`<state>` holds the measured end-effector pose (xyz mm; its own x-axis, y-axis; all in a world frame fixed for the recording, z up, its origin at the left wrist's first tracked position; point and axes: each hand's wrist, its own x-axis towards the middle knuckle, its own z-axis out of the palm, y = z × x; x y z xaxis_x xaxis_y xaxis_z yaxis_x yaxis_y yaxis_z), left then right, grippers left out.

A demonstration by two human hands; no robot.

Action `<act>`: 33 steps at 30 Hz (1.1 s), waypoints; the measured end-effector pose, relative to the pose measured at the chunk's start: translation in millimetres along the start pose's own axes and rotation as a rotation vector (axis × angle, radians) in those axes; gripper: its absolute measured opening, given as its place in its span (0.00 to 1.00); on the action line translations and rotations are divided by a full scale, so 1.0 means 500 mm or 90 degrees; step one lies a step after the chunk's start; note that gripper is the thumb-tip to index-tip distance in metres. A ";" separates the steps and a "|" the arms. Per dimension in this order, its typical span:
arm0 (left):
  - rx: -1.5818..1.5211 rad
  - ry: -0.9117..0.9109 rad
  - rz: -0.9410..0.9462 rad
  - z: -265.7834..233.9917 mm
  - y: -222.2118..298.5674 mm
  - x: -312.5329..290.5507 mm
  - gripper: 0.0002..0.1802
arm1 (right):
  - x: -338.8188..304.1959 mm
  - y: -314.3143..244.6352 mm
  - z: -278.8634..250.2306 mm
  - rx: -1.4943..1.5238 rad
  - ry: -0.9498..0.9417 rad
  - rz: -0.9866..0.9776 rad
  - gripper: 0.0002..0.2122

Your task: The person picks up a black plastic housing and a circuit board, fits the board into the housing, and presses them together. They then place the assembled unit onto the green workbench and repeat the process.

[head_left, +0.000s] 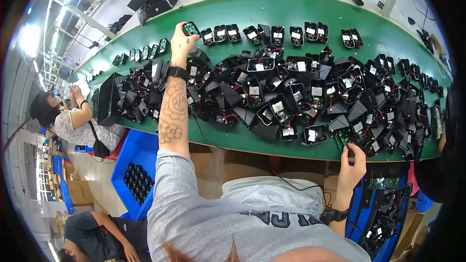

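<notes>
At the table's far side, my left hand (183, 41) is raised and closed on a small black housing with a green circuit board (191, 28) in it, the board side showing. My right hand (352, 165) is at the table's near edge, thumb and fingers bent together at a green circuit board (341, 139). The fingertips hide part of that board. Beyond it lies a wide heap of black plastic housings (255, 92), many open, with boards, white blocks and red wires inside.
Open black housings (233, 32) stand in a row along the far side of the green table (272, 9). More sit at the left. A blue crate (119, 170) holds black parts below. Another blue bin (357, 199) is at my right. Two people (73, 121) are at the left.
</notes>
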<state>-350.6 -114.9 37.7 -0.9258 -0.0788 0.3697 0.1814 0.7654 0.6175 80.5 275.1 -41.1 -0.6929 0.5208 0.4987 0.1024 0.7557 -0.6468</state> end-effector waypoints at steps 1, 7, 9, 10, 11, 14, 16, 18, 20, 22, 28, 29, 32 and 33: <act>0.049 0.019 0.010 -0.002 -0.025 0.024 0.37 | -0.001 -0.003 0.000 0.001 0.008 0.015 0.08; 0.103 -0.036 -0.134 0.054 -0.088 0.074 0.28 | 0.017 0.031 -0.006 -0.035 0.107 -0.204 0.15; 0.253 0.049 -0.062 0.050 -0.121 0.084 0.25 | 0.012 0.033 -0.015 -0.010 0.123 -0.183 0.15; 0.280 0.020 -0.052 0.059 -0.130 0.096 0.23 | 0.007 0.033 -0.023 -0.003 0.132 -0.153 0.16; 0.295 -0.010 -0.038 0.056 -0.129 0.102 0.23 | 0.002 0.030 -0.026 0.015 0.114 -0.133 0.17; 0.349 -0.029 -0.025 0.067 -0.118 0.090 0.22 | -0.012 0.048 -0.039 -0.047 0.065 -0.173 0.17; 0.391 -0.014 -0.032 0.062 -0.109 0.087 0.22 | -0.028 0.066 -0.043 -0.050 0.060 -0.175 0.16; 0.439 -0.150 -0.086 0.044 -0.104 0.089 0.19 | -0.034 0.071 -0.045 -0.051 0.047 -0.178 0.15; 0.365 -0.266 -0.143 0.018 -0.110 0.089 0.17 | -0.040 0.065 -0.048 -0.029 0.029 -0.151 0.12; 0.252 -0.326 -0.143 -0.019 -0.129 0.091 0.15 | -0.045 0.068 -0.051 -0.013 0.009 -0.145 0.11; 0.091 -0.434 -0.115 -0.075 -0.095 0.051 0.21 | -0.041 0.072 -0.038 -0.055 0.042 -0.082 0.09; 0.102 -0.427 -0.077 -0.078 -0.092 0.041 0.21 | -0.039 0.070 -0.038 -0.093 0.032 -0.093 0.07; 0.102 -0.440 -0.040 -0.077 -0.076 0.021 0.21 | -0.041 0.050 -0.035 -0.130 0.013 -0.054 0.05; 0.140 -0.425 0.029 -0.080 -0.086 0.023 0.21 | -0.040 0.041 -0.034 -0.124 0.003 -0.009 0.05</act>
<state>-355.9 -174.1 43.2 -0.9370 0.3120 -0.1570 0.2194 0.8754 0.4307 108.3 286.9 -54.5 -0.6915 0.5109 0.5107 0.2295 0.8257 -0.5154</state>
